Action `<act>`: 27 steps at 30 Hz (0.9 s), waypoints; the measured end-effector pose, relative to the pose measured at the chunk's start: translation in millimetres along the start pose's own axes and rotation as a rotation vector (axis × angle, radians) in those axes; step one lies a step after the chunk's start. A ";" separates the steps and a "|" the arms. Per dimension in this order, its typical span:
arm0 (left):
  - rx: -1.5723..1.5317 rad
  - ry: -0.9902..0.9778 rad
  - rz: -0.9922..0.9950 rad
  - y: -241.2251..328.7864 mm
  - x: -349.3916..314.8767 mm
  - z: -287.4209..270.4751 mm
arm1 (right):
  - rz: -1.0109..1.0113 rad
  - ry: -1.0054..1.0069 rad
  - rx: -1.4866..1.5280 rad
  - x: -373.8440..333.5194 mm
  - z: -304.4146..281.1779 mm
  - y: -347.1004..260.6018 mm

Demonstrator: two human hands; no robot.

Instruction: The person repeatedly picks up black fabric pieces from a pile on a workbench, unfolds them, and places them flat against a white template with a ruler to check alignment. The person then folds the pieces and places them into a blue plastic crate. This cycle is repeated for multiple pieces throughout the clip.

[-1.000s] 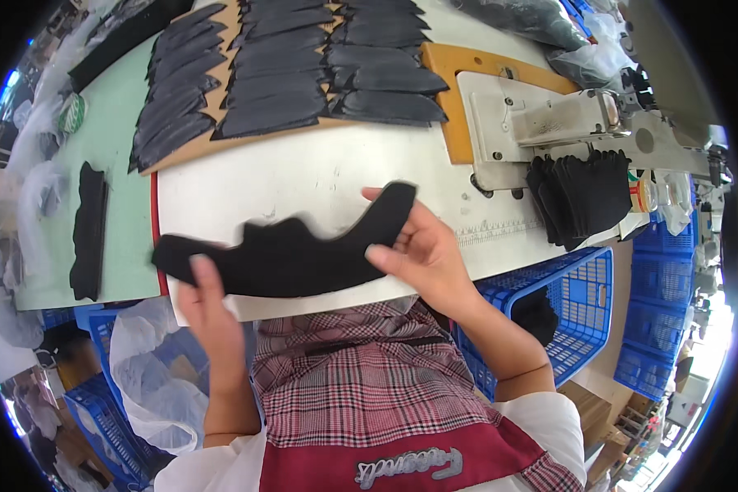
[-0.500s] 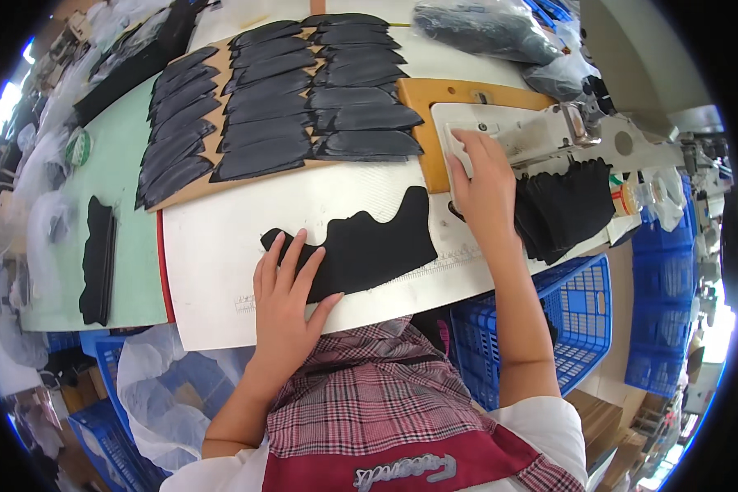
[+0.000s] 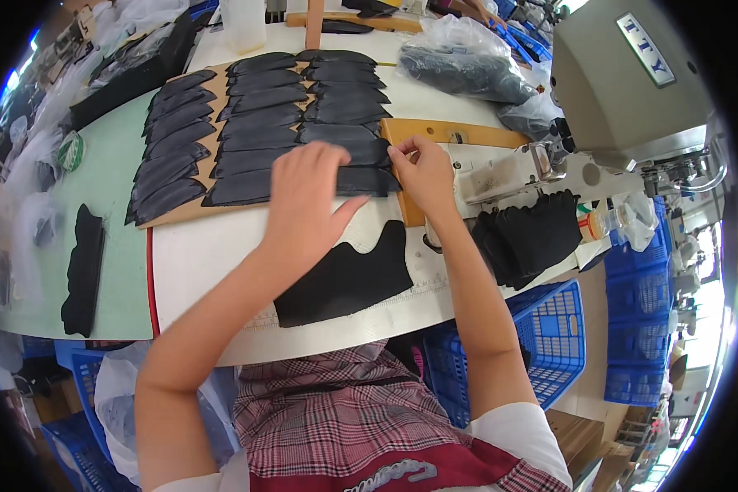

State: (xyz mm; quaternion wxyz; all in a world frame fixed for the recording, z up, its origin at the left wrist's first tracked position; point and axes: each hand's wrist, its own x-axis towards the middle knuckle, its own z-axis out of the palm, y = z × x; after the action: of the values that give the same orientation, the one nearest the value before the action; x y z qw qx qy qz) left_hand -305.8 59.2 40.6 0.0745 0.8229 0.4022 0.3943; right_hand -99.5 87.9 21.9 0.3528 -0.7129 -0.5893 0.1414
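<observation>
A flat black fabric piece [image 3: 348, 283] with a wavy upper edge lies on the white table, below my left hand and partly hidden by my left forearm. Beyond it, rows of dark leaf-shaped pieces [image 3: 258, 135] overlap on a brown board. My left hand [image 3: 307, 193] is over the front of these rows, slightly blurred, its thumb spread away from the fingers; nothing shows in it. At the right end of the front rows, my right hand [image 3: 425, 172] pinches the tip of a dark leaf-shaped piece [image 3: 367, 180] between thumb and forefinger.
To the right stands a sewing machine [image 3: 631, 90], with a stack of black fabric pieces [image 3: 526, 238] beside its arm. Another black stack [image 3: 84, 271] lies on the green surface at left. A blue basket [image 3: 553, 328] sits below the table's right edge; bagged dark goods [image 3: 463, 70] lie behind.
My left hand has left the black fabric piece and moved up over the leaf-shaped rows. My right hand has shifted left from the machine bed to the rows' right end. The view has shifted too.
</observation>
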 end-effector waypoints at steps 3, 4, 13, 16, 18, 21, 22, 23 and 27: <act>0.101 -0.002 -0.025 -8.5 36.9 45.5 | -0.067 -0.055 0.163 7.3 -0.4 -4.0; 0.157 0.001 -0.042 -14.1 44.0 53.9 | -0.111 -0.082 0.236 8.9 1.2 -6.9; -0.201 0.042 -0.351 -59.4 64.5 46.6 | -0.374 -0.035 0.278 24.2 15.2 6.8; -0.413 -0.016 -0.541 -78.8 66.1 14.1 | -0.630 -0.038 -0.045 19.7 36.0 11.7; -0.545 0.012 -0.621 -77.4 64.8 -17.1 | -0.660 -0.021 -0.141 16.3 39.6 12.2; -0.595 0.141 -0.596 -78.0 59.9 -60.7 | -0.653 -0.013 -0.187 16.6 37.9 11.1; -0.673 0.167 -0.587 -79.1 57.5 -70.1 | -0.639 -0.014 -0.187 16.2 36.2 8.7; -0.743 0.195 -0.578 -78.5 54.9 -81.1 | -0.625 0.021 -0.070 12.1 37.3 0.8; -0.964 0.171 -0.533 -36.8 35.3 -100.4 | -0.270 -0.337 0.665 -30.6 25.4 -41.4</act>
State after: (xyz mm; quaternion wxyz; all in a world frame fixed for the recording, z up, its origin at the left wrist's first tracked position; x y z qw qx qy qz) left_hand -386.3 89.6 113.3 0.5067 0.5305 0.3751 0.5667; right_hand -154.0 70.0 25.0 0.4781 -0.4427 -0.6495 0.3918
